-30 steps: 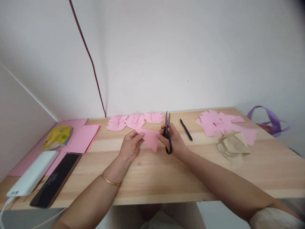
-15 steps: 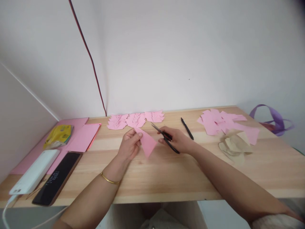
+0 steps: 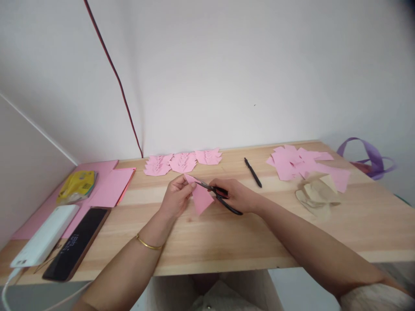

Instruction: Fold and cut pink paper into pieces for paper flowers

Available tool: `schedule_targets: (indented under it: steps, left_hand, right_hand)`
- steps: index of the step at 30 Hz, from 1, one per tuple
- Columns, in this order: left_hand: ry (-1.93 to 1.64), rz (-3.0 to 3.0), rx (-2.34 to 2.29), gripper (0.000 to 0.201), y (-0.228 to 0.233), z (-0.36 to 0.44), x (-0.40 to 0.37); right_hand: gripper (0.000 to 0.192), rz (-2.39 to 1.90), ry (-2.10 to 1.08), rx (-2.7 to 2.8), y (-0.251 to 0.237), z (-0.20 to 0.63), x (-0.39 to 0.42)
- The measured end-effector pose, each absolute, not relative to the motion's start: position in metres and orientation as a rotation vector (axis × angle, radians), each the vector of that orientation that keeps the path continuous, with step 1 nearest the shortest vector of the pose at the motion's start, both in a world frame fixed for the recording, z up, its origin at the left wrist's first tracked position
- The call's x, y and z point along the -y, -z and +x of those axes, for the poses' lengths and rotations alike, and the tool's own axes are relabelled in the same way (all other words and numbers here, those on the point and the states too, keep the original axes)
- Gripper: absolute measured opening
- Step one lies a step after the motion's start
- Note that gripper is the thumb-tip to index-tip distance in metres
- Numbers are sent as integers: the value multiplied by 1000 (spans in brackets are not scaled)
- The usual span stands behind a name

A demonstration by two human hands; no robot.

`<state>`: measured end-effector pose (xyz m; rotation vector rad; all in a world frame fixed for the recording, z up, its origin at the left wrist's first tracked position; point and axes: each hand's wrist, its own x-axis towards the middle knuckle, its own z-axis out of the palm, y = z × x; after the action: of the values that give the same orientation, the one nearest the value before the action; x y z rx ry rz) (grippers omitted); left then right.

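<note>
A small folded-looking piece of pink paper [image 3: 201, 201] is pinched between the thumb and fingers of my left hand [image 3: 177, 196], its wide end hanging down to the right. My right hand [image 3: 238, 195] grips a pair of black-handled scissors [image 3: 223, 201]. Their blades point left and lie across the upper part of the paper, close to my left thumb. How far the blades are apart is hard to make out. Behind my hands, several pink cut-outs with jagged edges [image 3: 183, 162] lie in a row near the wall.
A black pen [image 3: 253, 172] lies right of the cut-outs. Farther right are pink paper scraps [image 3: 288, 162], a crumpled beige cloth or paper [image 3: 317, 196] and a purple ribbon [image 3: 372, 157]. At left are pink sheets [image 3: 108, 188], a yellow packet [image 3: 78, 185], a white power bank [image 3: 45, 235] and a phone [image 3: 76, 244].
The scissors have moved down and left, from above the pink paper's right side onto its upper part. My left hand keeps its hold, and the whole view has shifted slightly.
</note>
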<state>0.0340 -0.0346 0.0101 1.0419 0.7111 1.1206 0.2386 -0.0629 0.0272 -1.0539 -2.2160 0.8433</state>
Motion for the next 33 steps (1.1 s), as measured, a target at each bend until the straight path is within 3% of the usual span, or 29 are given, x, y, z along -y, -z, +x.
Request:
schedule_targets:
  steps: [33]
  left_hand:
    - [-1089,1049,-712,15,-9,33,35]
  right_hand:
    - [14,-1272,-771,2249,-32,235,68]
